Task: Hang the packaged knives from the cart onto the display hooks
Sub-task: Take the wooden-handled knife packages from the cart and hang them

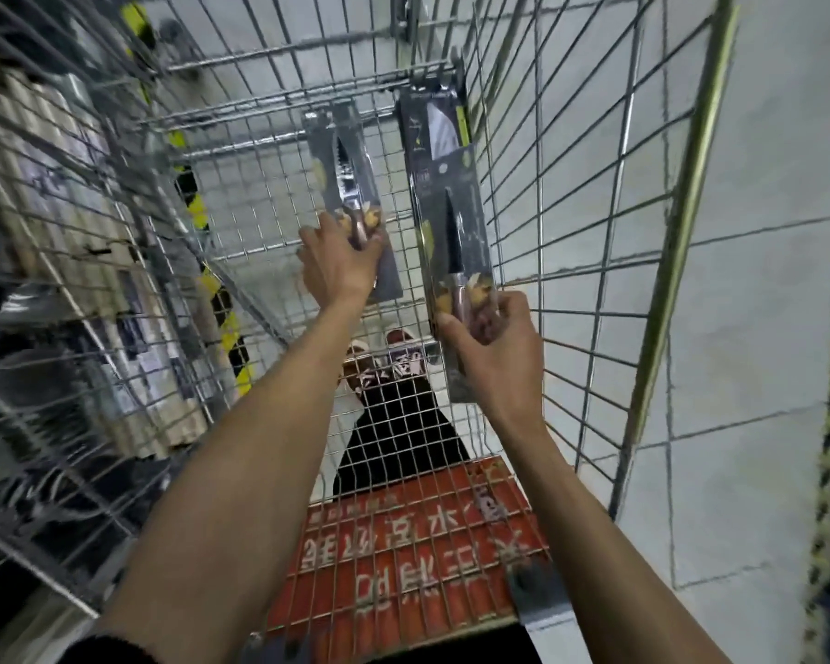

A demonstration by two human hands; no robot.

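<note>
I look down into a wire cart (571, 222). My left hand (339, 263) grips the lower end of a dark packaged knife (343, 170) with a serrated blade. My right hand (492, 357) grips the handle end of a second packaged knife (454, 222) with a dark blade. Behind that pack, touching or overlapping it, stands a third pack (434, 127) with a wide pale blade and a green edge. All the packs stand roughly upright inside the cart. No display hooks are visible.
The cart's red plastic seat flap (403, 558) with white lettering lies near me. My shoes (389, 357) and dark trousers show through the mesh. Shelving with boxes (44, 232) stands at the left behind the wire. Grey tiled floor (763, 232) lies to the right.
</note>
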